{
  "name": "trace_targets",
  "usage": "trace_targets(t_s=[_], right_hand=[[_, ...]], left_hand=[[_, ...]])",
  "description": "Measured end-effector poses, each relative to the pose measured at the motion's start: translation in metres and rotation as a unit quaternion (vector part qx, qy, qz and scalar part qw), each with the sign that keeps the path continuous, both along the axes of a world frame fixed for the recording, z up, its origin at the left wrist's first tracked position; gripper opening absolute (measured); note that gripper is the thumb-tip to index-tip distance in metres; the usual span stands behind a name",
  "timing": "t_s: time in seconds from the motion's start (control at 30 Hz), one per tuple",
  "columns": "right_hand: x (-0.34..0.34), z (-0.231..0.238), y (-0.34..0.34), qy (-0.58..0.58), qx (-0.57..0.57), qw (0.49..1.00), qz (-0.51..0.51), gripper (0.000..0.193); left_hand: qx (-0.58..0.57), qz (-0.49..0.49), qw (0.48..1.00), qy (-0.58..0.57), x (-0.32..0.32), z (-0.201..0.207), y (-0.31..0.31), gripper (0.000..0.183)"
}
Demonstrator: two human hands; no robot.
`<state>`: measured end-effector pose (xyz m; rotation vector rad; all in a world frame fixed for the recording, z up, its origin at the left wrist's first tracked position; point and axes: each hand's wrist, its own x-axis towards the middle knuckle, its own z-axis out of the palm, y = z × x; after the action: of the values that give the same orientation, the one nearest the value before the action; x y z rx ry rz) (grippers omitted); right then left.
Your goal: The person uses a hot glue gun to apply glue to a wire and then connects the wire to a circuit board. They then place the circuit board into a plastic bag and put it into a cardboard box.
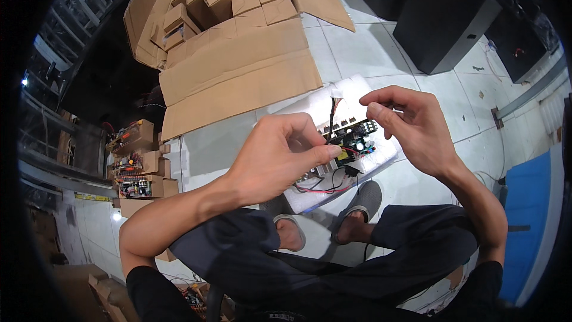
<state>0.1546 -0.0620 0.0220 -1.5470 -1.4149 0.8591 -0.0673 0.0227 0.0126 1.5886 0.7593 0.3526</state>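
A green circuit board with several electronic parts lies on a white foam slab between my feet. My left hand is over the board's left side, thumb and forefinger pinched around a black cable that runs up toward the slab's far edge. Above the board's right end, my right hand has its thumb and forefinger drawn together. Whatever is between those fingertips is too small to make out. Thin red and black wires loop off the board's near side.
A large open carton full of small brown boxes stands ahead, one flap spread toward me. Small boxes with circuit boards are stacked at left. Tall black cabinets stand at far right, and a blue panel is at near right.
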Motion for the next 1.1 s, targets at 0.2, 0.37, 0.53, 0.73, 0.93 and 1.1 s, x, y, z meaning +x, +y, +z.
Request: trace_targets(t_s=[0.2, 0.37, 0.53, 0.73, 0.93, 1.1], right_hand=[[-0.008, 0.001, -0.001, 0.044, 0.048, 0.998, 0.017, 0.022], [-0.008, 0.002, 0.001, 0.040, 0.045, 0.998, 0.025, 0.021], [-0.003, 0.003, 0.002, 0.095, -0.012, 0.994, 0.047, 0.020], [0.007, -0.010, 0.007, 0.271, -0.097, 0.955, 0.078, 0.021], [0.009, -0.010, 0.009, 0.309, -0.115, 0.939, 0.098, 0.022], [0.007, -0.012, 0.008, 0.238, -0.061, 0.968, 0.048, 0.023]], left_hand=[[0.005, -0.023, 1.000, 0.020, 0.002, -0.004, -0.001, 0.019], [0.019, -0.048, 0.998, 0.045, 0.005, -0.002, -0.005, 0.020], [0.031, -0.064, 0.997, 0.036, 0.005, -0.004, -0.005, 0.019], [0.049, -0.070, 0.995, 0.045, 0.006, 0.000, -0.005, 0.018], [0.031, -0.056, 0.997, 0.046, 0.006, -0.002, -0.005, 0.021], [0.047, -0.056, 0.996, 0.053, 0.006, -0.004, -0.003, 0.021]])
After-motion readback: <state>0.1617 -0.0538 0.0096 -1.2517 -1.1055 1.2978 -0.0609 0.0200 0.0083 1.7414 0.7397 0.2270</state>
